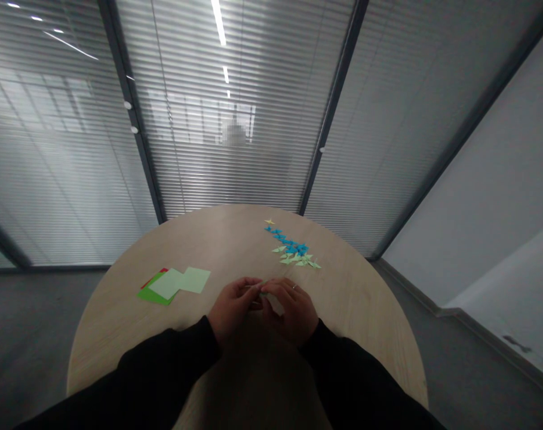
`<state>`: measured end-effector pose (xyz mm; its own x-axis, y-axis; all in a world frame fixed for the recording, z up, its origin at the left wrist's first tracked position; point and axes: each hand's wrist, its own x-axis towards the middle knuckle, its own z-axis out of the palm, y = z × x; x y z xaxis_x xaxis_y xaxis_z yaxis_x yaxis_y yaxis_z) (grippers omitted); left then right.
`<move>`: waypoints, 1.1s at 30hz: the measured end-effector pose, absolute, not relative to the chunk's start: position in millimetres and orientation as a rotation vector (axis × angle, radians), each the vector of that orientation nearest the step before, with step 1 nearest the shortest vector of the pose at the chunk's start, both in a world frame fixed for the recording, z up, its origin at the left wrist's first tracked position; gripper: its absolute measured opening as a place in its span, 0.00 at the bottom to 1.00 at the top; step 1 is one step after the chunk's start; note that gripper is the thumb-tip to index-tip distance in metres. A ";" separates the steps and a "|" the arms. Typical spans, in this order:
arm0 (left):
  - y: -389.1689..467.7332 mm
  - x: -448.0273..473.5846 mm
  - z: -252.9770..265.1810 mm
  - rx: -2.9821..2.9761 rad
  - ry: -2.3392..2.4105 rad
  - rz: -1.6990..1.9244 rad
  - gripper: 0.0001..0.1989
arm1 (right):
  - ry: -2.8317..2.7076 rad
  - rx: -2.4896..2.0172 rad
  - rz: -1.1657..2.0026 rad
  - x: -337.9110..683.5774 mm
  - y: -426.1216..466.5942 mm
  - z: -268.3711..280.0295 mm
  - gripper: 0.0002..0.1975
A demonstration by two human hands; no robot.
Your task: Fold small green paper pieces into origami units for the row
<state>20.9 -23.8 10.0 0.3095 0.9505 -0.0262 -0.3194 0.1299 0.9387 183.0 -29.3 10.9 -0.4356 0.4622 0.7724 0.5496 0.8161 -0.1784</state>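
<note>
My left hand and my right hand meet over the near middle of the table, fingertips pinched together. Between them is a small piece of pale green paper, mostly hidden by the fingers, so its folded shape cannot be made out. Just beyond my right hand lie several pale green folded paper stars. Several blue folded paper stars trail away behind those, with one yellow folded paper star at the far end.
Left of my hands, flat pale green paper sheets overlap a brighter green sheet and a red sheet. The round wooden table stands before glass panels with blinds. A white wall rises on the right.
</note>
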 end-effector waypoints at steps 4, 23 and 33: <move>-23.8 21.5 7.8 0.959 0.769 1.167 0.19 | -1.941 -0.812 -0.041 180.5 -30.2 12.1 0.09; -23.6 18.0 7.0 1.124 0.827 1.086 0.17 | -1.621 -1.153 0.789 185.7 -19.9 4.4 0.09; -24.2 18.8 6.9 1.161 0.858 1.079 0.17 | -1.657 -1.140 0.811 184.5 -22.3 7.6 0.09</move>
